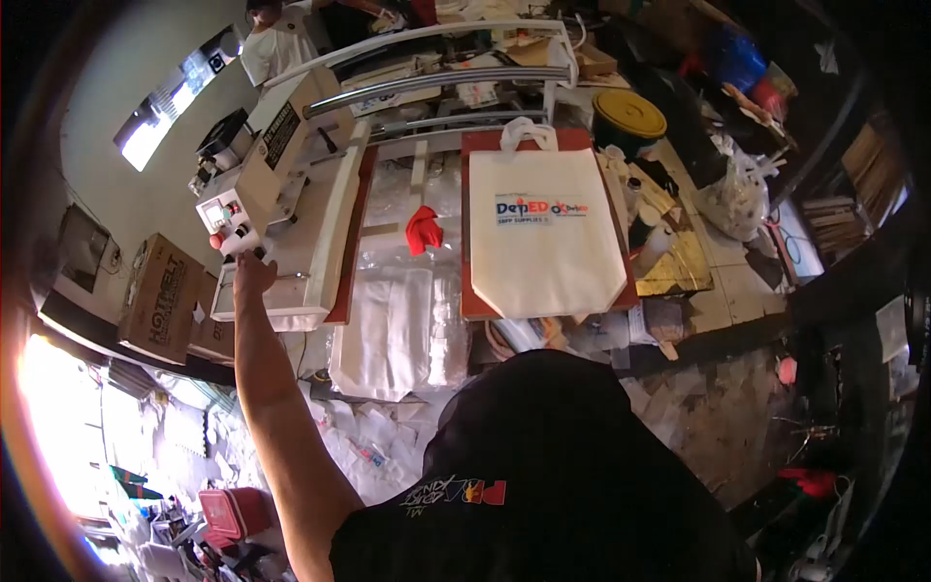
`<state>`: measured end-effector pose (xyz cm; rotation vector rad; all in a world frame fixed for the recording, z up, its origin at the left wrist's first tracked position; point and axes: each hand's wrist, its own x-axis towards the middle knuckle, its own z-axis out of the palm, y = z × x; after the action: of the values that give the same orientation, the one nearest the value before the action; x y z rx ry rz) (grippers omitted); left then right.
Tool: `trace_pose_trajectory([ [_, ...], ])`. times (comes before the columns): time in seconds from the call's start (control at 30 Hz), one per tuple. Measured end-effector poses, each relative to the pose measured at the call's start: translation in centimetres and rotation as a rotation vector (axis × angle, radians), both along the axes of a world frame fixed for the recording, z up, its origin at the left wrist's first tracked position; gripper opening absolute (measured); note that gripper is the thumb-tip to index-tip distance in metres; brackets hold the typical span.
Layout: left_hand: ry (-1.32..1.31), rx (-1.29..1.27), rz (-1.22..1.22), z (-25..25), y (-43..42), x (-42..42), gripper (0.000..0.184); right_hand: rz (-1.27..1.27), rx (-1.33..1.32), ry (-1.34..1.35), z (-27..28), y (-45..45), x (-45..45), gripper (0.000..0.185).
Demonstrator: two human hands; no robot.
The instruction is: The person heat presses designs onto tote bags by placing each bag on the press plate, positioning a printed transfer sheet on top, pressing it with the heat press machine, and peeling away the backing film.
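My left hand [254, 275] reaches up to the front control panel [229, 218] of a white heat press machine [281, 160]. Its fingertips are at the panel's lower edge, beside the buttons, with the thumb held apart; nothing shows in the hand. On the red-edged board at the right lies a white tote bag [543, 262], flat, its handles toward the back. A printed logo [540, 210] in blue, red and orange is on its upper part. My right hand is out of view.
A crumpled red cloth [424, 231] lies between the two boards, above clear plastic packs [388, 335]. Metal rails [436, 80] cross behind. A yellow-lidded tub [629, 114] stands back right. A cardboard box [160, 301] is at the left, and scraps litter the floor. Another person [278, 48] is at the back.
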<state>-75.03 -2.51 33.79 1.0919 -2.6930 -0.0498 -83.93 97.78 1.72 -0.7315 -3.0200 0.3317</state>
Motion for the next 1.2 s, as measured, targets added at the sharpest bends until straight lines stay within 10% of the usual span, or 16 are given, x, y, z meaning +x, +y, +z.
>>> trace_pose_trajectory([
  [0.33,0.045,0.065,-0.02,1.4,5.9,-1.1,0.064,0.513,0.04,0.452,4.8,-0.6,-11.1,0.036],
  [0.37,0.088,0.006,-0.062,0.7,7.0,-1.3,0.058,0.613,0.212,0.347,9.3,-5.0,-13.0,0.032],
  [0.43,0.166,0.018,-0.165,0.8,9.6,-2.0,0.041,0.445,-0.539,0.354,19.1,-16.9,-13.3,0.026],
  [0.5,0.343,0.021,-0.258,1.3,14.0,-1.6,0.044,0.694,-0.736,0.462,21.0,-24.9,-15.3,0.022],
  [0.7,0.571,0.391,-0.071,0.6,25.0,5.7,0.04,1.476,-0.672,0.613,30.5,-47.1,-10.8,0.023],
  [0.77,0.533,0.083,-0.097,-5.3,24.5,10.4,0.035,1.614,-0.694,0.651,33.7,-52.2,-7.9,0.021],
  [1.03,0.23,0.267,0.035,-35.4,25.5,39.3,0.037,1.492,-0.409,0.678,34.7,-62.4,-3.9,0.042],
  [1.2,-0.547,0.697,-0.111,-42.1,24.8,54.7,0.034,1.152,-0.236,0.704,31.7,-61.5,-5.3,0.034],
])
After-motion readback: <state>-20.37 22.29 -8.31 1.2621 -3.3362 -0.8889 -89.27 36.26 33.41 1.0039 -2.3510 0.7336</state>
